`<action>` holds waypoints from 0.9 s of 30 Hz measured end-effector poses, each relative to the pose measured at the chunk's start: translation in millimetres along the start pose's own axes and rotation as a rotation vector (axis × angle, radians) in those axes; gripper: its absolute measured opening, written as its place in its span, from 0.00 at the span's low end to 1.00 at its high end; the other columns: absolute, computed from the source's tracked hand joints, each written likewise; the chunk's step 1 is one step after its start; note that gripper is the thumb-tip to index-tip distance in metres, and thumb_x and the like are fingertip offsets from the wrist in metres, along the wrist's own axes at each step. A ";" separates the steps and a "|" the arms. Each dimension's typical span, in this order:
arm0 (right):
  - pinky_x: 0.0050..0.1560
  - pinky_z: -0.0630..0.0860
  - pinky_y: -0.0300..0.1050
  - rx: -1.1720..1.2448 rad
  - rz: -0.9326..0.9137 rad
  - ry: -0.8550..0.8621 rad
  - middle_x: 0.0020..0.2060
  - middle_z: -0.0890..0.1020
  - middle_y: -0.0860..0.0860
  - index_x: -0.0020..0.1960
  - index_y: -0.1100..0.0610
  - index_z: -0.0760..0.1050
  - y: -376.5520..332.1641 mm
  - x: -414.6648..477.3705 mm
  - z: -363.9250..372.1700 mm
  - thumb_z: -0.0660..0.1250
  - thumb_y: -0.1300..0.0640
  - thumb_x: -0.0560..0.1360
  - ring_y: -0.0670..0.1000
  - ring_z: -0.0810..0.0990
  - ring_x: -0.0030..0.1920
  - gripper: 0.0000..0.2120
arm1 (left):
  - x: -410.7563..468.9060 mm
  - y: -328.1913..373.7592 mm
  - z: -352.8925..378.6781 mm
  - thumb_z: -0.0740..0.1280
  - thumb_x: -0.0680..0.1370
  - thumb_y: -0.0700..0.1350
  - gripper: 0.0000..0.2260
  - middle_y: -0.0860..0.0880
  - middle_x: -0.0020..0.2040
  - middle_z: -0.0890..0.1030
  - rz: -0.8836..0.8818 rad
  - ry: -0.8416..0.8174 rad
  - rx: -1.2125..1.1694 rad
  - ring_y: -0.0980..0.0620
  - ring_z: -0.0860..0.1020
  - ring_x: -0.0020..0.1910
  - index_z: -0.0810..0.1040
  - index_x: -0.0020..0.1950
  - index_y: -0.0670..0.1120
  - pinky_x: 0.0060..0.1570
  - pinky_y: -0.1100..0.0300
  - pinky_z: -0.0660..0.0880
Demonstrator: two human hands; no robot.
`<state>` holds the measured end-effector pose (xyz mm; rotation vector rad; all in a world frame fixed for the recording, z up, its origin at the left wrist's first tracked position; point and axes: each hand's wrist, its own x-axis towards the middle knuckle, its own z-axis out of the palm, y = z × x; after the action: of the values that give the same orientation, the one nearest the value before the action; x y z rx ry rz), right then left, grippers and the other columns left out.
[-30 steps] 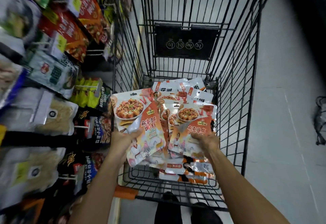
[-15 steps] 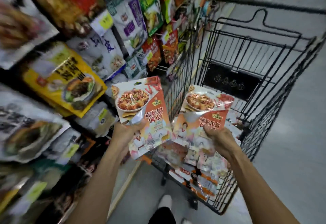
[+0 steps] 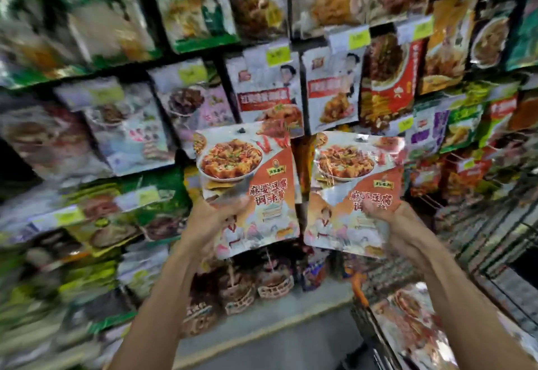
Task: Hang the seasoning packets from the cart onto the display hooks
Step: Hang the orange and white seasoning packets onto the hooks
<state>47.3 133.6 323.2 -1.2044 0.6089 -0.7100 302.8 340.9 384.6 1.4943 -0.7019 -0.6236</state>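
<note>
Retail display wall [image 3: 262, 49] fills the view, packed with hanging sauce packets. Cart [image 3: 436, 326] sits at lower right of it, more stock inside. Two mapo tofu seasoning packets are held upright before the wall, hang holes uppermost, presumably to meet a hook. Left hand [image 3: 212, 218] grips the left packet [image 3: 247, 183]; right hand [image 3: 393, 224] grips the right packet [image 3: 355, 189]. No hook visibly engaged.

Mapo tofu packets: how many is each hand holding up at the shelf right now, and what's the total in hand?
Left hand: 1 packet visible, the left packet
Right hand: 1 packet visible, the right packet
Total in hand: 2 visible. Neither is on a hook yet. More lie in the cart, too blurred to count.
</note>
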 end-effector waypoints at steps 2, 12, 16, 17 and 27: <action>0.43 0.82 0.39 -0.064 -0.035 -0.042 0.44 0.86 0.50 0.40 0.52 0.84 -11.0 12.0 41.6 0.79 0.49 0.63 0.49 0.85 0.49 0.10 | -12.3 16.3 -42.6 0.74 0.70 0.39 0.06 0.51 0.39 0.86 0.046 0.066 0.013 0.55 0.84 0.39 0.82 0.45 0.45 0.32 0.64 0.78; 0.20 0.69 0.32 -0.098 -0.132 -0.313 0.29 0.81 0.46 0.31 0.57 0.81 -43.2 6.6 256.5 0.71 0.58 0.71 0.41 0.78 0.26 0.09 | -74.2 61.7 -235.1 0.74 0.64 0.49 0.08 0.51 0.28 0.80 0.188 0.296 0.052 0.56 0.78 0.27 0.82 0.36 0.44 0.28 0.66 0.73; 0.30 0.76 0.32 -0.108 -0.165 -0.376 0.29 0.84 0.47 0.36 0.55 0.82 -35.3 -2.9 330.7 0.69 0.64 0.73 0.42 0.83 0.31 0.09 | -86.5 72.3 -307.4 0.76 0.69 0.42 0.09 0.46 0.30 0.80 0.213 0.400 0.048 0.50 0.78 0.31 0.79 0.32 0.42 0.32 0.57 0.74; 0.35 0.79 0.35 -0.095 -0.178 -0.390 0.36 0.86 0.49 0.45 0.57 0.81 -34.9 -8.0 348.1 0.70 0.62 0.71 0.46 0.85 0.38 0.04 | -88.3 74.3 -323.5 0.76 0.69 0.40 0.07 0.43 0.33 0.81 0.219 0.419 0.039 0.47 0.78 0.35 0.79 0.34 0.41 0.36 0.53 0.73; 0.48 0.80 0.45 -0.185 -0.294 -0.298 0.42 0.86 0.52 0.48 0.59 0.80 -16.6 -21.0 431.3 0.74 0.55 0.65 0.51 0.85 0.45 0.14 | -77.8 52.0 -410.5 0.75 0.70 0.39 0.10 0.45 0.30 0.78 0.113 0.385 0.032 0.47 0.76 0.32 0.78 0.35 0.35 0.33 0.56 0.72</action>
<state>354.4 410.2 449.2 -1.5579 0.2539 -0.7114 555.1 671.2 451.9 1.5357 -0.4936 -0.2277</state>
